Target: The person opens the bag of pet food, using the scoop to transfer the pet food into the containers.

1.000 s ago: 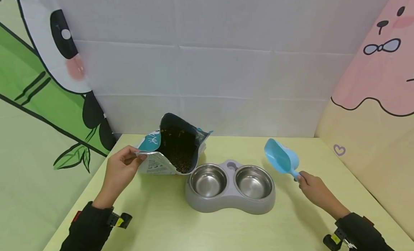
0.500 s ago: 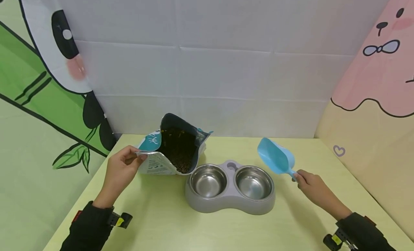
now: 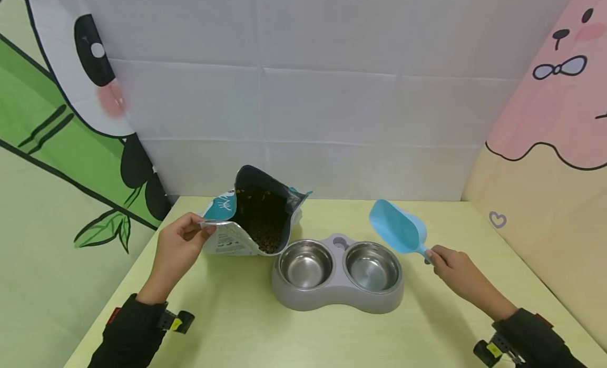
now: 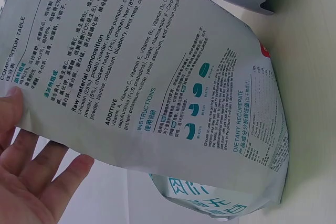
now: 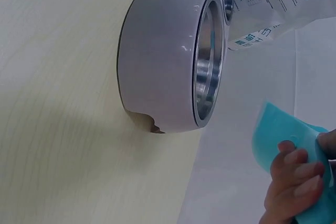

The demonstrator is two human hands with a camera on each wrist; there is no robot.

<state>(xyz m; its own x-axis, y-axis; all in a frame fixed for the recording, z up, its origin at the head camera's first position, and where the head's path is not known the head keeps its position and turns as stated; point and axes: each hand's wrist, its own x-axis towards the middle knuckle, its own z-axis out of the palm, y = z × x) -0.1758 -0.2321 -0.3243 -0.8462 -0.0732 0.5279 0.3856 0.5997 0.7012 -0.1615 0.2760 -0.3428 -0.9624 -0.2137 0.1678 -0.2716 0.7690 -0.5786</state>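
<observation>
My left hand [image 3: 182, 247] pinches the near edge of an opened pet food bag [image 3: 232, 240], whose mouth gapes toward me. Brown kibble [image 3: 267, 236] shows inside it. In the left wrist view, printed text covers the side of the bag [image 4: 157, 98], and the thumb and fingers meet at its edge. My right hand [image 3: 455, 265] grips the handle of a light blue scoop [image 3: 398, 226], held above the table behind the right bowl, with no kibble visible in it. Between the hands stands a grey double pet bowl [image 3: 336, 299] with two steel dishes, both bare inside.
The pale wooden table [image 3: 246, 331] runs back to a white sheet [image 3: 327, 104]. Cartoon-printed cloths hang at both sides, a green one [image 3: 42, 210] left and a pink and cream one [image 3: 545, 215] right. The bag stands close against the double bowl's left side.
My right hand has moved the scoop a little to the left, toward the bowls and bag. The left hand, the bag and the double bowl have stayed in place.
</observation>
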